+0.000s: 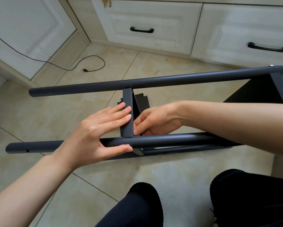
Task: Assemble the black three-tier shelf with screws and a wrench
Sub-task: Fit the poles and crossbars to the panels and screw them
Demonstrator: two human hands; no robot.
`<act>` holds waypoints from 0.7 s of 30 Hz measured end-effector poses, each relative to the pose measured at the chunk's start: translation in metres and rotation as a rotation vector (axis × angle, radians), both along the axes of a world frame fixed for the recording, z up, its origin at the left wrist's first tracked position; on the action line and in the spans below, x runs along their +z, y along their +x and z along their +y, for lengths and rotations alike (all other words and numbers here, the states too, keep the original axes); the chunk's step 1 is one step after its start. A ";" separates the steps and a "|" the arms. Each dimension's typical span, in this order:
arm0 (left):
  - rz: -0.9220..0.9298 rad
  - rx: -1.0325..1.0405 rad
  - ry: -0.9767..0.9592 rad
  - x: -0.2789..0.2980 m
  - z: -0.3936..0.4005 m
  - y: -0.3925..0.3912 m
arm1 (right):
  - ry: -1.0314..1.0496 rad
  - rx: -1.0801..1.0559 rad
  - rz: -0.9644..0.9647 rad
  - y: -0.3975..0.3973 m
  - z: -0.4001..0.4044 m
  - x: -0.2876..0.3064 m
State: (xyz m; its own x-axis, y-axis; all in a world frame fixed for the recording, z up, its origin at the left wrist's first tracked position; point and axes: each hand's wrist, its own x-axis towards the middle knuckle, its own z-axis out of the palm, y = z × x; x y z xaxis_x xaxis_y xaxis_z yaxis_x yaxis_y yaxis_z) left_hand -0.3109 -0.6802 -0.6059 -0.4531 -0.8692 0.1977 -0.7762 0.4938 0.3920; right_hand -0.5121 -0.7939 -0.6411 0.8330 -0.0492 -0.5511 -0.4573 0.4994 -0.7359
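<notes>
We lay the partly built black shelf [153, 82] on its side on the tiled floor [39, 115], with two round poles running crosswise, the far pole [88, 86] beyond our fingers and the near pole [170, 139] directly beneath them. The middle shelf panel [127, 112] stands edge-up between the two poles. Our left hand [94, 131] lies across the near pole: its fingers [121, 112] are straight, held together and pressed flat against the left face of the panel, while the thumb runs along the pole's near side, its tip touching a silver screw [128, 145]. Our right hand [153, 120] sits just right of the panel, its curled fingers touching the panel's lower right edge; we cannot tell whether they pinch anything. White cabinet drawers [147, 25] stand well beyond the fingers.
</notes>
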 end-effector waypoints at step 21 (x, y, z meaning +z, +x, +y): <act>0.000 -0.005 -0.007 -0.001 -0.001 0.000 | 0.028 -0.044 0.085 0.002 0.001 -0.003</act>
